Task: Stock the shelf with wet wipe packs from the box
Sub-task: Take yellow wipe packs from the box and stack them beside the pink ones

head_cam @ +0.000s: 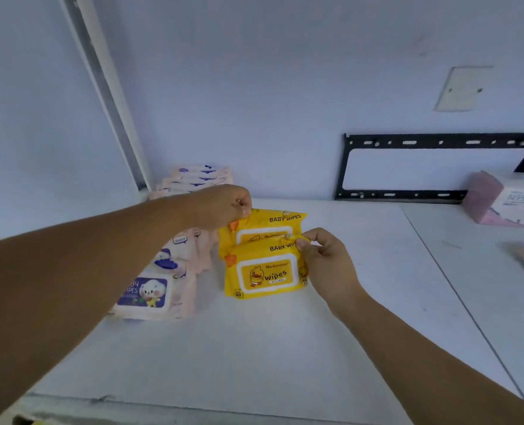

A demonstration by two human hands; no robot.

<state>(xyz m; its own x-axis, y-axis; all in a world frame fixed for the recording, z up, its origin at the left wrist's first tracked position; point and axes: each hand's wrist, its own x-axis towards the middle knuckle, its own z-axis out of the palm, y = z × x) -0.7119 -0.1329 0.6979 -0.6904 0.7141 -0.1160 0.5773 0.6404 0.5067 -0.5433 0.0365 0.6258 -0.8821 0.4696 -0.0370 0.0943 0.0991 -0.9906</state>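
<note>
Just right of the pink packs (150,289) on the shelf (254,348), the left hand (223,207) pinches the top edge of the rear yellow pack (269,223) and the right hand (325,259) that of the front yellow pack (263,271), both long axes crosswise.

Outstretched left hand (223,207), right hand (326,262), both pinching.

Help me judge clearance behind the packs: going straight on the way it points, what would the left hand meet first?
Past the rear yellow pack it pinches, the left hand has a way that looks free up to the back wall, likely by the black bracket; depth is unclear.
</note>
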